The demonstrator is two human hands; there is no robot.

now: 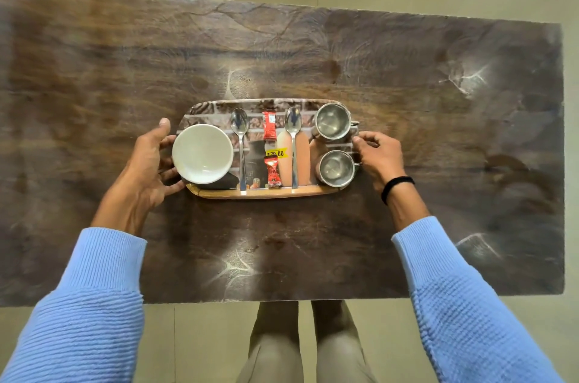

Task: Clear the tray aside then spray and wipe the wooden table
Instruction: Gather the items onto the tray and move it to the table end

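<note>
Looks like the very start of clearing the tray (260, 193): not lifted yet, lying flat about mid-way across the wooden table (313, 241), spanned end to end between the two hands. No spray bottle or cloth to be seen.

Pinching the tray's rim with the right hand (379, 153), fingers curled onto the edge just outboard of the two steel cups (336, 168); cannot tell how deep the hold goes, with the thumb hidden. Cupping the opposite end with the left hand (141, 169), fingers touching the edge beneath the white bowl (202, 153), thumb raised clear and not clamped down.

To do this well:
- Bring the left thumb down onto the rim before lifting, and work fingers under both ends.
- Raise both ends together and hold dead level. Treat the whole load as loose: bowl hard against the left grip, cups hard against the right, two spoons (239, 144) and two red sachets (272, 171) midway between.
- Expect more weight on the bowl side, probably, and counter with a firmer left hold.
- Avoid knocking the cup handles next to the right fingers.
- Carry slowly, without tilting toward either grip, and set down gently somewhere off the area to be wiped.
</note>
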